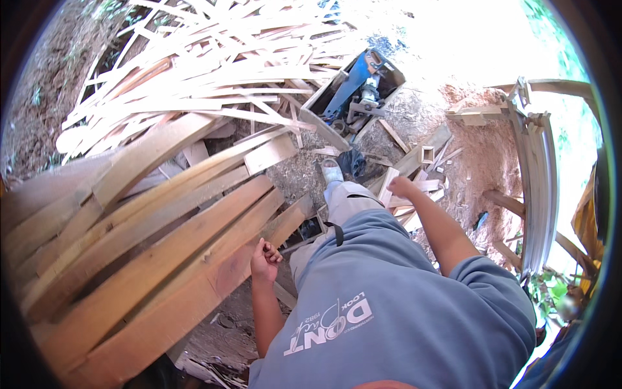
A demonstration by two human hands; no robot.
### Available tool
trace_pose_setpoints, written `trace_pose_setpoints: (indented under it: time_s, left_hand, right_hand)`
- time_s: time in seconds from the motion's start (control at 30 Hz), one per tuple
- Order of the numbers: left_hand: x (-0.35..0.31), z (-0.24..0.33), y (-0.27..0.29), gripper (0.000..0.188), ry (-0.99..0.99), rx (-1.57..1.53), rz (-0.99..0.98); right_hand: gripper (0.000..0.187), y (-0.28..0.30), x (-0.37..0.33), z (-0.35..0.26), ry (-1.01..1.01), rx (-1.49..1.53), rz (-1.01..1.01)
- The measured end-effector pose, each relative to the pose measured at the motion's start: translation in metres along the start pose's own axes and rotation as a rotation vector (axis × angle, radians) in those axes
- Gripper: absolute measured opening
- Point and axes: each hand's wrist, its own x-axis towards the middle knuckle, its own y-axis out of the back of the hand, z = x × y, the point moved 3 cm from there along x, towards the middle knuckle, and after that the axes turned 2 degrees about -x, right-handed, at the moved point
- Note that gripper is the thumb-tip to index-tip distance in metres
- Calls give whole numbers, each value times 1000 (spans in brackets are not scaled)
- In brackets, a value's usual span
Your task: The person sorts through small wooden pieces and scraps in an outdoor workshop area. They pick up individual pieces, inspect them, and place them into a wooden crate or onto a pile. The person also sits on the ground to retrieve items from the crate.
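Observation:
My left hand (pixel 265 260) is beside the end of a long, thick reddish-brown wooden beam (pixel 175 305). Its fingers are curled in toward the palm, and nothing shows in them. Several more beams (pixel 220 214) lie stacked to the left of it. On the other side of my body, my right hand (pixel 402 188) is closed, back of the hand upward, above a scatter of short wood offcuts (pixel 424 185). Whatever its fingers may hold is hidden. A short pale board (pixel 387 188) lies right next to that hand.
Ahead stands an open wooden toolbox (pixel 317 120) with a blue handsaw (pixel 350 84) and a power tool (pixel 369 94). Thin wood strips (pixel 214 71) are heaped at the far left. A dark plastic bag (pixel 352 163) lies by my foot. Weathered boards (pixel 538 188) stand at right.

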Motion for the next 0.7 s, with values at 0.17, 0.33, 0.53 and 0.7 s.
trace_pose_setpoints:
  time_s: [0.17,0.33,0.53,0.7]
  left_hand:
    - [54,38,-3,34,0,66,162]
    - [78,71,-5,33,-9,139,144]
    - [123,118,-15,33,64,308,89]
    - [166,139,-40,33,196,612,87]
  right_hand:
    - [33,79,16,-18,-23,597,261]
    - [26,79,11,17,-20,442,385]
    - [26,4,-44,56,-272,461,231]
    - [29,-44,-96,41,-481,798,302]
